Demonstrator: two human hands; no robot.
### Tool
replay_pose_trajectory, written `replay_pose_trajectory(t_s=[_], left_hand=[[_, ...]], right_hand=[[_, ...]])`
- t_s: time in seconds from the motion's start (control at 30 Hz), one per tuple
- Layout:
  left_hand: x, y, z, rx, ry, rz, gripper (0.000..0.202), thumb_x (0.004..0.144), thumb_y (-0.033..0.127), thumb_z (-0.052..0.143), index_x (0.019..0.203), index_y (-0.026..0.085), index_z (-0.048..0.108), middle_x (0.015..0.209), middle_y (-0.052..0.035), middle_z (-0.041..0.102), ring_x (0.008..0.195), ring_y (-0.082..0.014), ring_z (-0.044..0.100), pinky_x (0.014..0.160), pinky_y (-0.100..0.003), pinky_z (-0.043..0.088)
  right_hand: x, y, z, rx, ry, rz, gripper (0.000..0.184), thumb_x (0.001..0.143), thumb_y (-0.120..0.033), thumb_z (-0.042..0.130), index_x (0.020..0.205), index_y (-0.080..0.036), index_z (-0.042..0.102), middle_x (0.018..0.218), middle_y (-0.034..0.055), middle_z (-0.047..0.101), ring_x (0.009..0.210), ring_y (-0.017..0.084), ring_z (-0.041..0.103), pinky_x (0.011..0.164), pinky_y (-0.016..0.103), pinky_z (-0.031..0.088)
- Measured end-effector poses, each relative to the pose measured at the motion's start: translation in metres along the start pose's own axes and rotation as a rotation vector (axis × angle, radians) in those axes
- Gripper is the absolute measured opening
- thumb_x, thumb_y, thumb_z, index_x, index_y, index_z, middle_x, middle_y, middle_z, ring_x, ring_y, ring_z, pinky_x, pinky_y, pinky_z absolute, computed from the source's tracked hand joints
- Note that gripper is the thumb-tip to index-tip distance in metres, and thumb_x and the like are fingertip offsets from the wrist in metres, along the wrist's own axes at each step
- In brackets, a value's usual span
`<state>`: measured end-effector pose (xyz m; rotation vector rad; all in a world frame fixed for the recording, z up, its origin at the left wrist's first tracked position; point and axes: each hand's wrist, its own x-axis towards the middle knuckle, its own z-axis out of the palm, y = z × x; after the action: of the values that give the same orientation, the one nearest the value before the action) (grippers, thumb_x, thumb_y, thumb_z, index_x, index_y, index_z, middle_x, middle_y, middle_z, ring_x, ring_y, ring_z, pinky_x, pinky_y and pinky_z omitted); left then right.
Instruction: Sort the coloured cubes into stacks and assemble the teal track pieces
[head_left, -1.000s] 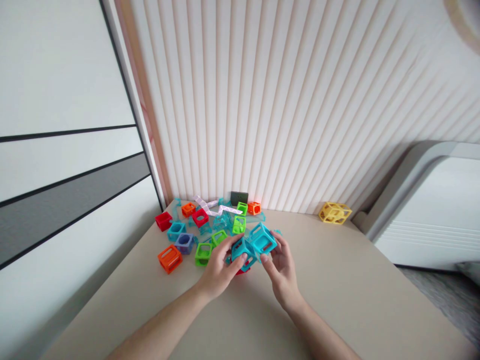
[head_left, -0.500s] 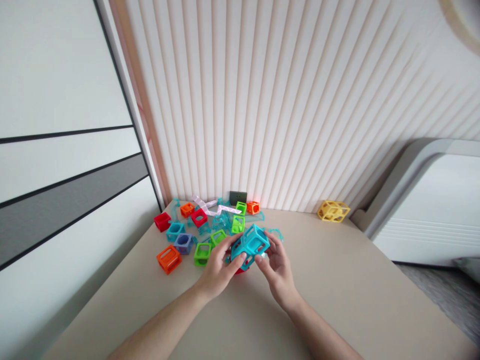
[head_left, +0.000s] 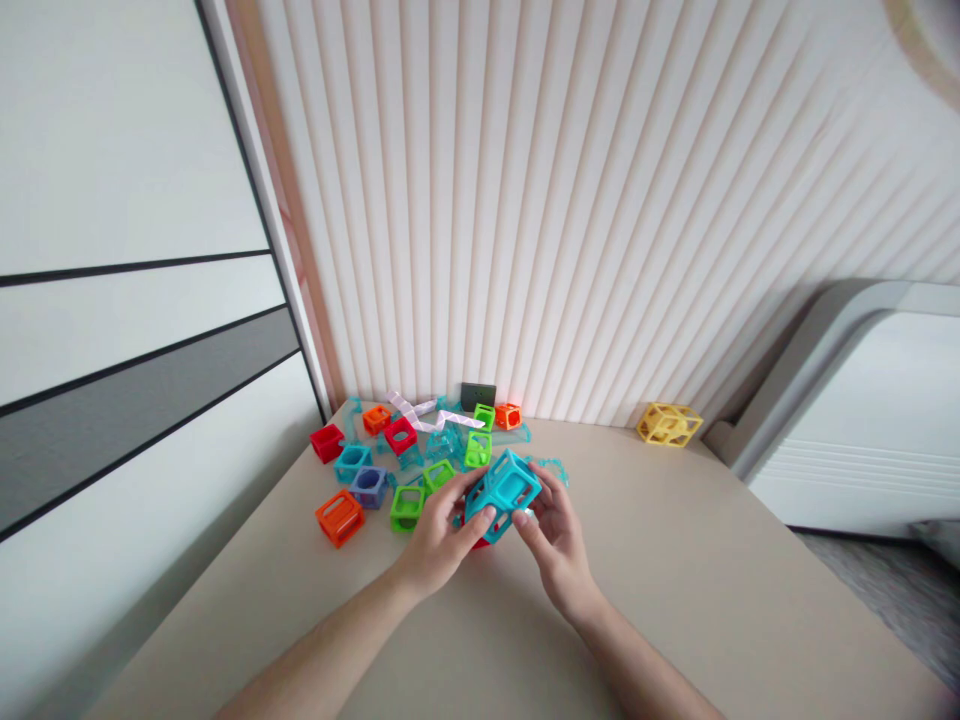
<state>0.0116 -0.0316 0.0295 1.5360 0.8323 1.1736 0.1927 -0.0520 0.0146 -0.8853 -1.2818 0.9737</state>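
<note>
Both my hands hold a turquoise open-frame cube piece (head_left: 502, 492) a little above the beige table (head_left: 675, 590). My left hand (head_left: 439, 540) grips its left lower side with thumb and fingers closed. My right hand (head_left: 553, 535) pinches its right side. A bit of red plastic (head_left: 480, 543) shows under the piece, mostly hidden by my hands. Just behind lies a heap of small hollow cubes: orange (head_left: 339, 517), green (head_left: 406, 506), blue-grey (head_left: 369, 486), red (head_left: 327, 442) and turquoise (head_left: 351, 462).
A yellow frame cube (head_left: 669, 424) sits alone at the back right by the ribbed wall (head_left: 562, 220). A dark small box (head_left: 478, 396) and clear teal track pieces (head_left: 442, 440) lie at the back. A white panelled wall borders the table's left edge.
The turquoise piece has been turned and drawn together between my hands; its right part moved left and closer to the other. My hands stay in about the same place.
</note>
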Motion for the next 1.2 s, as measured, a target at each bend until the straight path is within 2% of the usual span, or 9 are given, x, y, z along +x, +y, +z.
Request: replay_pose_trajectory(t_s=[0.17,0.27,0.37,0.5,0.63,0.8,1.03,1.2], left_hand=[[0.004,0.002,0.000,-0.129,-0.054,-0.023,0.054,0.089,0.047,0.067,0.133,0.018,0.059,0.132,-0.0127,0.067,0.121,-0.0307,0.064,0.103,-0.043,0.052],[0.007,0.003,0.000,-0.158,-0.071,-0.049,0.054,0.089,0.053,0.065,0.128,0.016,0.063,0.125,-0.0140,0.071,0.117,-0.0312,0.066,0.097,-0.041,0.055],[0.008,0.003,0.000,-0.207,-0.062,-0.076,0.051,0.089,0.052,0.065,0.125,0.015,0.065,0.118,-0.0138,0.074,0.110,-0.0295,0.069,0.090,-0.038,0.057],[0.008,0.002,0.002,-0.271,-0.018,-0.111,0.047,0.087,0.048,0.070,0.119,0.015,0.068,0.113,-0.0126,0.076,0.104,-0.0276,0.071,0.087,-0.036,0.057],[0.007,0.004,0.003,-0.313,0.025,-0.117,0.047,0.083,0.048,0.074,0.116,0.015,0.068,0.111,-0.0127,0.076,0.105,-0.0280,0.070,0.089,-0.037,0.057],[0.006,0.010,0.003,-0.315,-0.032,-0.118,0.048,0.084,0.049,0.073,0.116,0.014,0.068,0.115,-0.0145,0.074,0.107,-0.0286,0.069,0.091,-0.037,0.056],[0.003,0.010,0.002,-0.289,-0.049,-0.097,0.045,0.085,0.046,0.073,0.118,0.016,0.067,0.114,-0.0132,0.074,0.107,-0.0272,0.070,0.092,-0.036,0.055],[0.003,0.003,0.002,-0.305,-0.047,-0.040,0.042,0.088,0.043,0.071,0.120,0.017,0.064,0.119,-0.0136,0.073,0.111,-0.0271,0.068,0.095,-0.036,0.055]], right_hand=[[0.002,-0.002,0.001,0.025,-0.022,0.029,0.056,0.091,-0.047,0.068,0.142,-0.033,0.048,0.130,0.0077,0.064,0.109,0.027,0.065,0.093,0.042,0.055],[0.003,-0.003,0.001,0.026,-0.016,0.006,0.059,0.091,-0.045,0.068,0.144,-0.034,0.046,0.127,0.0077,0.065,0.108,0.025,0.065,0.095,0.043,0.053],[0.003,-0.001,0.001,0.015,-0.012,-0.014,0.062,0.091,-0.044,0.069,0.146,-0.034,0.044,0.126,0.0074,0.067,0.109,0.025,0.065,0.097,0.044,0.052],[0.003,0.002,0.000,-0.003,0.000,-0.002,0.059,0.091,-0.044,0.068,0.145,-0.032,0.046,0.127,0.0082,0.067,0.110,0.026,0.065,0.094,0.044,0.053],[0.004,0.002,0.000,-0.034,-0.008,0.021,0.053,0.090,-0.046,0.069,0.138,-0.028,0.057,0.122,0.0087,0.070,0.110,0.028,0.066,0.097,0.045,0.053],[0.003,-0.003,-0.002,-0.065,-0.019,0.045,0.044,0.091,-0.046,0.067,0.129,-0.024,0.066,0.119,0.0085,0.072,0.104,0.027,0.067,0.097,0.044,0.053],[0.003,-0.003,-0.005,-0.181,-0.031,-0.039,0.043,0.093,-0.047,0.064,0.129,-0.025,0.067,0.111,0.0074,0.072,0.102,0.027,0.065,0.093,0.040,0.054],[0.004,-0.006,-0.004,-0.197,-0.103,-0.054,0.046,0.094,-0.050,0.060,0.132,-0.025,0.064,0.113,0.0082,0.071,0.103,0.027,0.064,0.092,0.041,0.053]])
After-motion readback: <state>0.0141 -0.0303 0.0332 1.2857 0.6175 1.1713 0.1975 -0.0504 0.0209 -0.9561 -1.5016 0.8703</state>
